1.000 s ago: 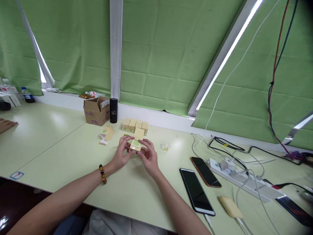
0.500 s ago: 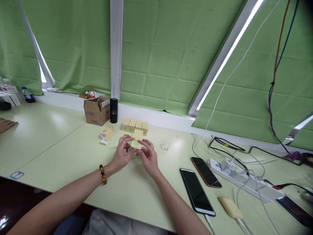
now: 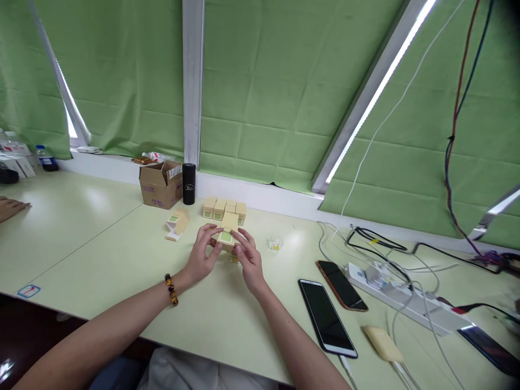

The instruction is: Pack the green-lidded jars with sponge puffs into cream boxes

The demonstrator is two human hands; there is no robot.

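Note:
Between my two hands is a small cream cardboard box [image 3: 226, 236] with a green label and its flap raised at the far side. My left hand [image 3: 202, 250] grips the box's left side, with a beaded bracelet on that wrist. On the other side, my right hand [image 3: 249, 259] has its fingers closed on the box's right edge. Just below the box, partly hidden by my fingers, a small clear item with some yellow [image 3: 234, 259] shows. Several similar boxes [image 3: 219, 208] stand in a row behind. An unfolded carton [image 3: 177, 223] lies to the left.
A clear cup-like piece [image 3: 275, 244] sits to the right. Phones [image 3: 328, 317], a power strip [image 3: 406, 297] and tangled cables take up the right side. An open brown box [image 3: 161, 184] and black tumbler [image 3: 189, 184] stand at the back. Another person's hand [image 3: 13, 208] rests far left.
My right hand has shifted slightly and its fingers have moved on the box. The small clear item below the box shows more now.

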